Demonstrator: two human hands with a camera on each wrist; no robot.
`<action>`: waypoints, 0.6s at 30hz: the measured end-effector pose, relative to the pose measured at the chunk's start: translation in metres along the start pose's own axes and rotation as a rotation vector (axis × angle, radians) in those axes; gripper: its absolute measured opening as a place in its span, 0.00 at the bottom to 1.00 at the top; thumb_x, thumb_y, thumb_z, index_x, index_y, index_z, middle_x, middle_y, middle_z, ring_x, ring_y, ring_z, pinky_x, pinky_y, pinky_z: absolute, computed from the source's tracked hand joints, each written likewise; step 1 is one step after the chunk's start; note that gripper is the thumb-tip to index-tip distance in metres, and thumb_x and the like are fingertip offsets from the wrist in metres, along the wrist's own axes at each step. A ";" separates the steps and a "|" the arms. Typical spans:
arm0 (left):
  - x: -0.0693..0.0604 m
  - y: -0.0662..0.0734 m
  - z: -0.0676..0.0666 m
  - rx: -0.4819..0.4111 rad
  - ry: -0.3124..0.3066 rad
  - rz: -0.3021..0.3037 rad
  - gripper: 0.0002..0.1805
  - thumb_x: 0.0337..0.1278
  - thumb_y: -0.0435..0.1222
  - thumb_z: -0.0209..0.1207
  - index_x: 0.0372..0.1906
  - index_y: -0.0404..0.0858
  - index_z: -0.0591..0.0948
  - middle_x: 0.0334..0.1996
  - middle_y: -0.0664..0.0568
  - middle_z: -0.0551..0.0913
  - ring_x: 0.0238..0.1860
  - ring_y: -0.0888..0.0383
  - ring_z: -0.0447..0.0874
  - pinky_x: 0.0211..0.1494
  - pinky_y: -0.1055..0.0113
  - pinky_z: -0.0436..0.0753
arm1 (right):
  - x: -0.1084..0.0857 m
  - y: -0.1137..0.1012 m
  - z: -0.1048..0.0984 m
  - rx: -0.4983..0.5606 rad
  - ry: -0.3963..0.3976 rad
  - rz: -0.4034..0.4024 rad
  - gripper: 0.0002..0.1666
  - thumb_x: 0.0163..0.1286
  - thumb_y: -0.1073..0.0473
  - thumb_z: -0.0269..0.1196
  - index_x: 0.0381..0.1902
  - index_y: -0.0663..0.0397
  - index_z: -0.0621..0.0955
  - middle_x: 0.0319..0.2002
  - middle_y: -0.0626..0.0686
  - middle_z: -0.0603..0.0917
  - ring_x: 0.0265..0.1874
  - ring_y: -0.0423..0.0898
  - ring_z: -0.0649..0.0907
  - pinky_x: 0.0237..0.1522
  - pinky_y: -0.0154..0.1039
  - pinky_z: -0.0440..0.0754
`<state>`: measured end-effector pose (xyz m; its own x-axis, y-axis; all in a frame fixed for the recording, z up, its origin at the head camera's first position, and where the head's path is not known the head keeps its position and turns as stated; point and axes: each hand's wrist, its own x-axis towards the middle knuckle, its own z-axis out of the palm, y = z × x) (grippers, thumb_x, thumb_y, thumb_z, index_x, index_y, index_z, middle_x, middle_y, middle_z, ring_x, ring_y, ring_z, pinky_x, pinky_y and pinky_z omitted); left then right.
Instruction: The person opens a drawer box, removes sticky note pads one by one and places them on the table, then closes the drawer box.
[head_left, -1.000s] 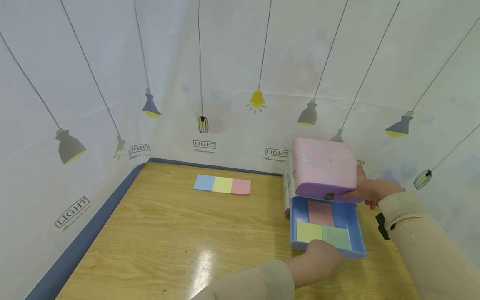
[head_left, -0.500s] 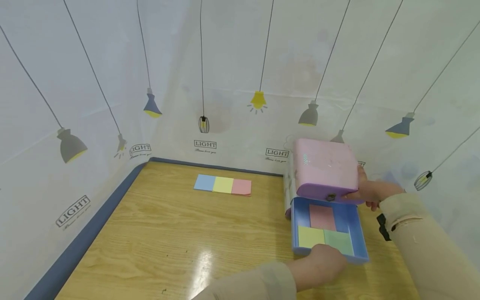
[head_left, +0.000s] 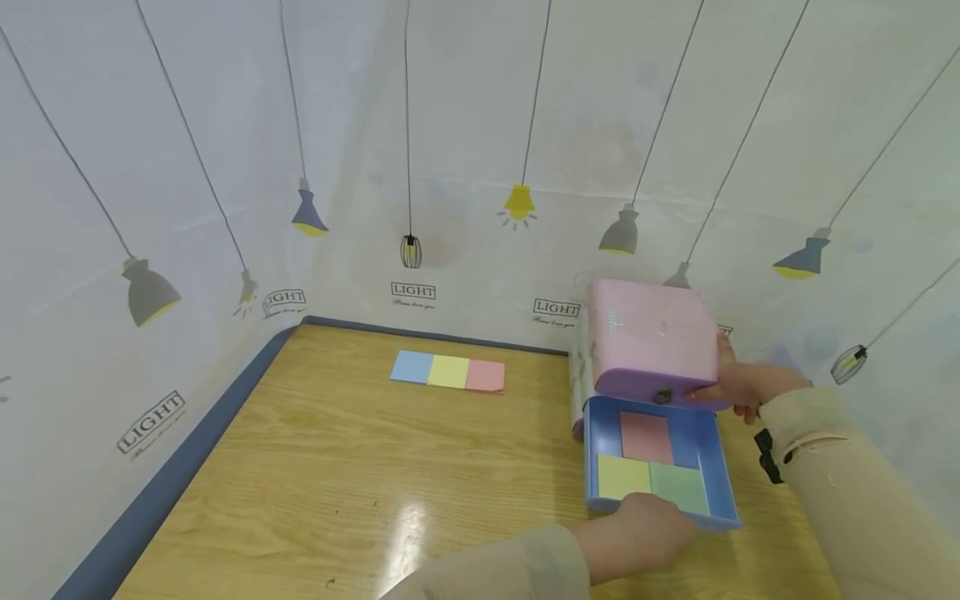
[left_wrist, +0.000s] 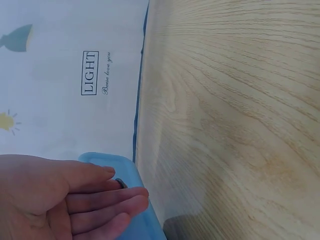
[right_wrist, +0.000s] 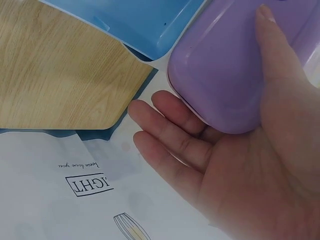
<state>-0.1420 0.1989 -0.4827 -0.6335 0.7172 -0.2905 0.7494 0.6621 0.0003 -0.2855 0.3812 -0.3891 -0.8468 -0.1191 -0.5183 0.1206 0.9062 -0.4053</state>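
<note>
A small drawer box [head_left: 656,325] with a pink top and a purple upper drawer [head_left: 633,384] stands against the back wall at right. Its lower blue drawer [head_left: 726,483] is pulled out. Inside lie red [head_left: 647,437], yellow [head_left: 622,476] and green [head_left: 678,487] sticky notes, laid flat. My left hand [head_left: 641,533] is at the front of this drawer, thumb and forefinger about its small metal knob [left_wrist: 121,183]. With the thumb on the purple front and fingers behind the side, my right hand [right_wrist: 235,150] grips the box's right edge.
Blue [head_left: 412,367], yellow [head_left: 448,372] and pink [head_left: 485,376] sticky notes lie in a row near the back of the wooden table [head_left: 337,467]. A lamp-patterned sheet [head_left: 465,125] covers the walls behind. Something black [head_left: 768,456] is beside the right sleeve.
The blue drawer has come slightly farther out toward me, my left hand moving with it. My right hand keeps its hold on the box. The head view has shifted a little.
</note>
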 end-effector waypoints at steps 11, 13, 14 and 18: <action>-0.005 -0.002 -0.011 -0.012 -0.020 -0.026 0.10 0.69 0.41 0.53 0.29 0.55 0.79 0.21 0.62 0.74 0.22 0.67 0.69 0.23 0.64 0.77 | 0.001 0.002 0.000 0.017 0.011 0.000 0.76 0.62 0.41 0.67 0.67 0.58 0.17 0.30 0.68 0.71 0.15 0.48 0.72 0.16 0.39 0.76; -0.006 -0.003 -0.015 -0.018 0.005 -0.028 0.10 0.69 0.45 0.54 0.28 0.55 0.79 0.21 0.64 0.74 0.22 0.68 0.69 0.23 0.64 0.77 | 0.000 0.001 -0.001 0.008 0.018 -0.001 0.75 0.63 0.41 0.67 0.68 0.59 0.17 0.29 0.68 0.72 0.16 0.50 0.74 0.17 0.40 0.77; -0.007 -0.005 -0.017 -0.029 0.025 -0.027 0.11 0.68 0.47 0.54 0.28 0.55 0.79 0.21 0.64 0.74 0.21 0.68 0.69 0.22 0.65 0.76 | 0.000 0.000 -0.001 0.003 0.022 -0.004 0.75 0.63 0.41 0.67 0.68 0.59 0.18 0.29 0.69 0.72 0.16 0.51 0.74 0.17 0.41 0.78; -0.007 -0.014 -0.027 -0.047 0.179 0.013 0.15 0.67 0.53 0.54 0.23 0.57 0.78 0.17 0.67 0.71 0.18 0.70 0.66 0.17 0.69 0.70 | -0.003 -0.002 -0.001 -0.011 0.024 -0.014 0.73 0.64 0.42 0.66 0.68 0.60 0.18 0.26 0.67 0.73 0.15 0.50 0.75 0.16 0.41 0.78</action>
<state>-0.1529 0.1904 -0.4546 -0.6515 0.7499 -0.1148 0.7503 0.6593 0.0487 -0.2835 0.3800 -0.3859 -0.8608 -0.1225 -0.4940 0.1027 0.9089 -0.4042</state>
